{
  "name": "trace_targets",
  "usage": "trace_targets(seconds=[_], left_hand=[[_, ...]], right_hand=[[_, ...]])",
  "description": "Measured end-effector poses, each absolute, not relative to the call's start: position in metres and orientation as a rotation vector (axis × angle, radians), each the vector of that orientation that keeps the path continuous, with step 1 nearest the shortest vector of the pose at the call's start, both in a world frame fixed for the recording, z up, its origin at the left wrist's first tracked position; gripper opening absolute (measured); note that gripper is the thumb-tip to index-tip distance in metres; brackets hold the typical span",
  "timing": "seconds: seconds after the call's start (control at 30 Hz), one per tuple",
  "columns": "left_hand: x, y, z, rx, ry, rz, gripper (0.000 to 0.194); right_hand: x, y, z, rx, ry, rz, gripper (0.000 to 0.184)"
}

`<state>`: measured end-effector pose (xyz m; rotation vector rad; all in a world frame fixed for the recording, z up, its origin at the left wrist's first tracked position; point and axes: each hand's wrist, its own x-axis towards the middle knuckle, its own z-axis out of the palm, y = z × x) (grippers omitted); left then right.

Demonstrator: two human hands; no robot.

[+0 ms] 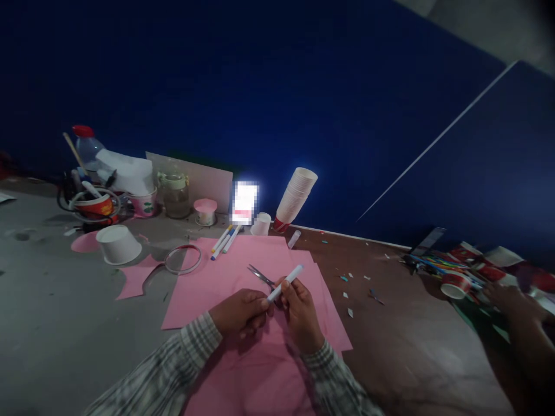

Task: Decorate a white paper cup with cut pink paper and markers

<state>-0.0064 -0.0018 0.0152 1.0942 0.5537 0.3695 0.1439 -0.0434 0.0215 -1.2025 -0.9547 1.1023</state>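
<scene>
A white marker pen (286,283) lies slantwise between my two hands, above several pink paper sheets (225,283). My left hand (243,312) pinches its lower end, while my right hand (301,309) is closed round its middle. The pen's upper end points away to the right and looks pale blue. Scissors (259,273) rest on the pink paper just behind my hands, blades toward the left; my fingers hide their handles. Farther back on the paper lie several more markers (223,241), with yellow, blue and green ends.
A leaning stack of paper cups (297,196) and a lit phone screen (245,202) stand by the blue wall. Leftward are a glass jar (174,193), an upturned white cup (118,244), a ring (182,259) and pink scraps (137,277). Another person's hand (505,297) is at right near cups.
</scene>
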Motion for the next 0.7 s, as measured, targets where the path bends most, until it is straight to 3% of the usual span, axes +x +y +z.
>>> trace_targets(seconds=[0.23,0.7], left_hand=[[-0.006,-0.006,0.027,1.188,0.642,0.354,0.046],[-0.006,-0.012,0.025,1.072,0.387,0.345,0.054]], right_hand=[[0.141,-0.047,0.024,-1.214,-0.933,1.079,0.033],[0.146,-0.058,0.022,-1.118,-0.977,1.009,0.035]])
